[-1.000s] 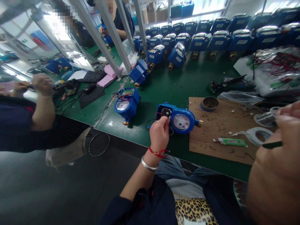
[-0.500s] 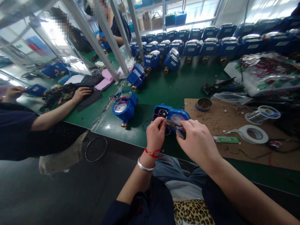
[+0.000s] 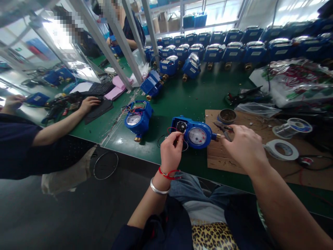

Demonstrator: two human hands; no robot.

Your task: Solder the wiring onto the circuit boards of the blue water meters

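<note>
Head view: mid-frame on the counter (image 3: 182,100), a blue water meter (image 3: 194,133) lies open, not yet closed. Left hand (image 3: 170,152) pinches its thin wires (image 3: 173,133); right hand (image 3: 244,146) grips small pliers (image 3: 223,129) just beside.

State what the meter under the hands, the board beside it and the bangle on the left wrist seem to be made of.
Meter: glossy blue casing, probably moulded plastic, with a brass-coloured end fitting.
Board: matt brown, apparently wood or fibreboard, scuffed.
Bangle: bright silvery shine, likely metal.
</note>
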